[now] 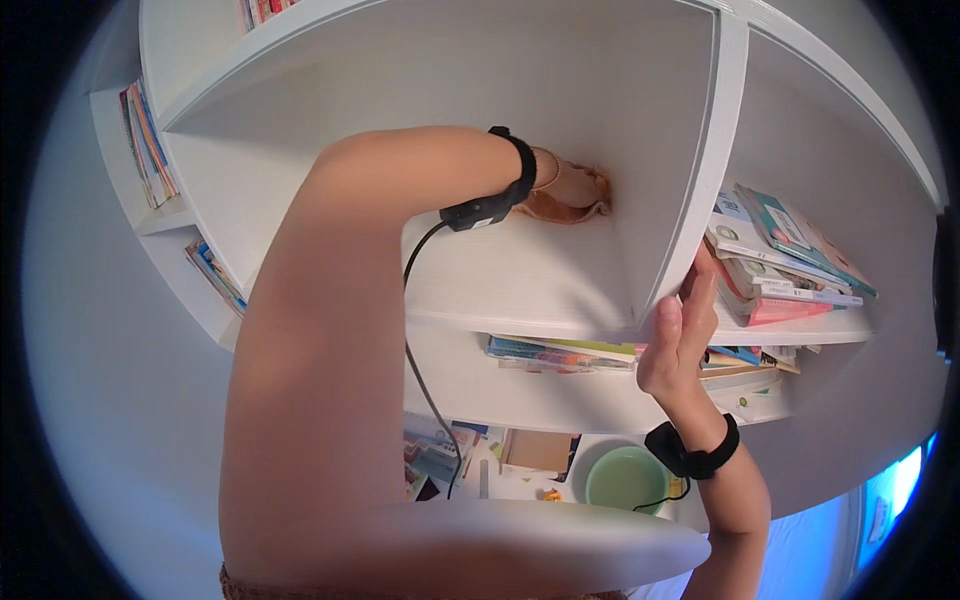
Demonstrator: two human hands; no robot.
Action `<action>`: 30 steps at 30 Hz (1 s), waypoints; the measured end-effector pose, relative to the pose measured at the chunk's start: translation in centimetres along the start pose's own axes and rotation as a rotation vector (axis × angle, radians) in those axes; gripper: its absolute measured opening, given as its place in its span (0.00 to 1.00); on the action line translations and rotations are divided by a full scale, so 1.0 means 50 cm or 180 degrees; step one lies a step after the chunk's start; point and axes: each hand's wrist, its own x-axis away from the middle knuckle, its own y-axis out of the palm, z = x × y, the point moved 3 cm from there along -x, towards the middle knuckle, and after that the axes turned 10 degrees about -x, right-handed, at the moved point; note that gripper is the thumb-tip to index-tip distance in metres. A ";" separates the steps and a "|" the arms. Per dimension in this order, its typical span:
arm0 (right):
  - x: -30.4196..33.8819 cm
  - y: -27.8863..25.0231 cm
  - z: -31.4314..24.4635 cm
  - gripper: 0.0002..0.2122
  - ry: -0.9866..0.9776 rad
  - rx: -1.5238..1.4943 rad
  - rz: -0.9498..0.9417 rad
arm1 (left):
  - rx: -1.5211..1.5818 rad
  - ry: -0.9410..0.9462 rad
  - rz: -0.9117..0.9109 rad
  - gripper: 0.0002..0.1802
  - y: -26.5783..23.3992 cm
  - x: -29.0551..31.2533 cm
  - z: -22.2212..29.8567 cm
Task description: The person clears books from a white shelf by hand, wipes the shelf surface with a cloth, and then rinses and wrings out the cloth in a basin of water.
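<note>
One big white shelving unit (500,322) looms before you, its wide compartment (480,80) walled by a divider (715,130) beside piled books (790,260), a green bucket (605,480) sits below, your right hand (685,335) lies fingers-extended at the divider's edge, and your left hand (546,167), inside that compartment, is holding a brown cloth (580,190).

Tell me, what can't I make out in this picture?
Left hand: head view, largely covered by brown cloth, so its grip can't be told.
Pale foreground shape: head view, too blurred to identify.
Green tub: head view, its lower part hidden by that shape.
Top-left books: head view, cut off by the upper edge.
</note>
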 end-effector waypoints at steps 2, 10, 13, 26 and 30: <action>-0.006 0.021 -0.023 0.28 -0.0050 -0.0171 0.0004 | -0.0374 0.0145 0.0370 0.19 0.030 0.028 -0.027; 0.003 0.015 -0.006 0.27 0.0477 -0.0621 0.0371 | 0.0810 0.0291 0.0268 0.21 -0.012 0.184 0.180; -0.001 0.018 -0.015 0.26 0.0412 -0.0306 0.0332 | 0.0613 0.0354 0.0615 0.21 -0.010 0.235 0.230; -0.004 0.016 -0.012 0.28 0.0339 -0.0545 0.0037 | -0.0060 0.0720 0.1129 0.19 -0.037 0.273 0.248; -0.010 0.016 -0.018 0.30 0.0225 -0.0625 -0.0022 | 0.0052 0.0876 0.0835 0.18 -0.053 0.269 0.234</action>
